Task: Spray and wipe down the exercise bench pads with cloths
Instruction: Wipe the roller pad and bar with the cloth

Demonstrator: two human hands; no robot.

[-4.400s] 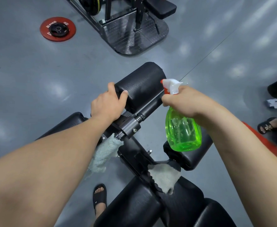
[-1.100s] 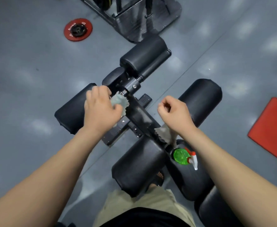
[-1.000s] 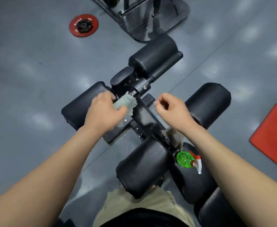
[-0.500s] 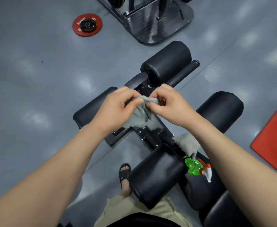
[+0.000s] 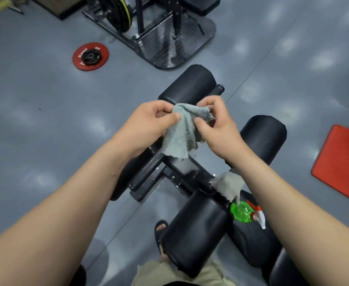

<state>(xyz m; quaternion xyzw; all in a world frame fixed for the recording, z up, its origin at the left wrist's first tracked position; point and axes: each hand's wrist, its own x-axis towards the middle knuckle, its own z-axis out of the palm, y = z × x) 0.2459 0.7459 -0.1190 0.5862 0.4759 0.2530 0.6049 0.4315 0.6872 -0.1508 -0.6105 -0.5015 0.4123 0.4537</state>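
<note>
Grey floor (image 5: 35, 141) is recorded beneath everything in view. Directly under the grip the exercise bench (image 5: 182, 174) is seen, its dark metal frame running from beyond the grip toward the viewer. Four black pads are noted: a far roller pad (image 5: 188, 85) just beyond the grip, a right roller pad (image 5: 262, 137) to the right of it, a near pad (image 5: 194, 230) well below it toward the viewer, and a left pad (image 5: 120, 182) largely hidden under the left forearm. A machine base plate (image 5: 169, 44) is located far beyond the grip. A red mat (image 5: 341, 164) is observed well to the right of the grip, and a red weight plate (image 5: 90, 56) lies beyond it to the left.

The grey cloth (image 5: 182, 133) is held up between both hands, above the bench frame. Its upper edge is pinched by the left hand (image 5: 146, 124) between thumb and curled fingers; the right hand (image 5: 217, 129) pinches the opposite side in the same way. The remainder of the cloth hangs loose below the grip.

A second cloth (image 5: 228, 185) is draped on the frame below and right of the grip, close under the right forearm. A green spray bottle (image 5: 241, 212) is laid on its side just beside that cloth, nearer the viewer. A sandalled foot (image 5: 161, 228) is visible beside the near pad.
</note>
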